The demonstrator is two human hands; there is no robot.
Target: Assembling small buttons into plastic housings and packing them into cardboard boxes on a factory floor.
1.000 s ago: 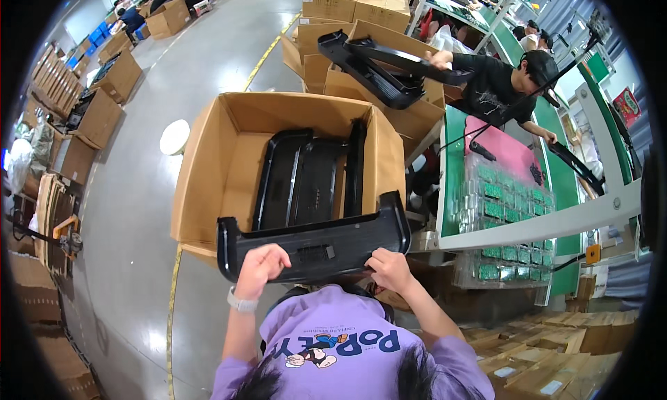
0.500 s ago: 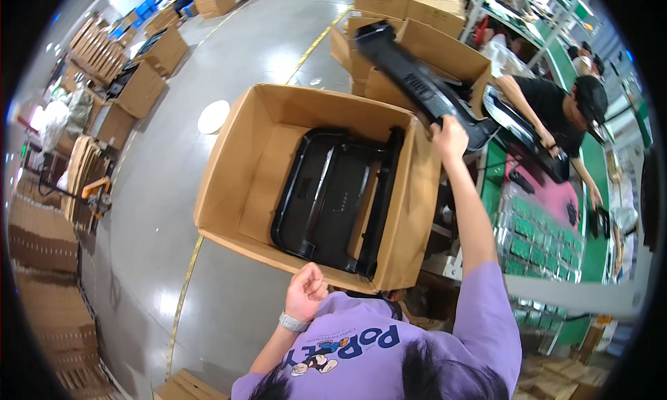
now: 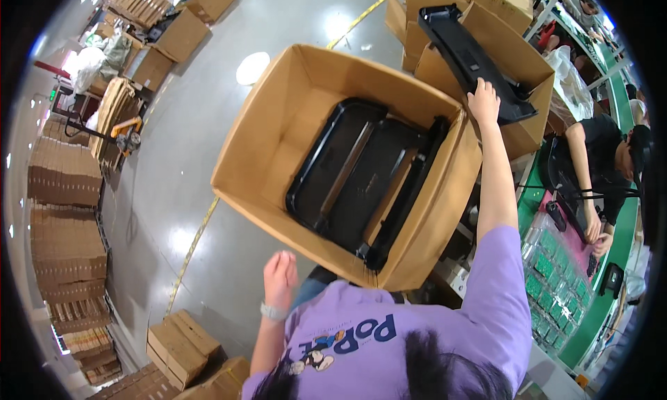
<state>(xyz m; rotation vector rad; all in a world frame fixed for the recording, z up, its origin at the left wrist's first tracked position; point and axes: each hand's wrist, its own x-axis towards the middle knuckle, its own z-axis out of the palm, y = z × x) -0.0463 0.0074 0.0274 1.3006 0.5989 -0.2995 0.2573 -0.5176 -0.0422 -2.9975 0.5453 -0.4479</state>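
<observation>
My right hand [image 3: 484, 101] grips the edge of a long black plastic panel [image 3: 472, 56]. The panel slants over an open cardboard box [image 3: 517, 61] at the far right. Near my waist, my left hand [image 3: 280, 280], wearing a wristwatch [image 3: 274, 312], has its fingers curled together with nothing in them. In front of me stands a large open cardboard box [image 3: 253, 139]. Inside it lie black plastic frames [image 3: 372, 181], with a narrow black bar [image 3: 410, 198] along the right wall.
A co-worker [image 3: 601, 157] handles a black part at the green workbench [image 3: 538, 191] on the right. Green circuit boards [image 3: 556, 289] lie in clear trays there. Flattened cardboard stacks [image 3: 66, 240] line the left. A pallet truck [image 3: 126, 136] and closed cartons [image 3: 182, 344] stand nearby.
My right hand has carried the black panel over the far right box, and its tilt has changed. My left hand has shifted slightly left. The view has turned toward the left.
</observation>
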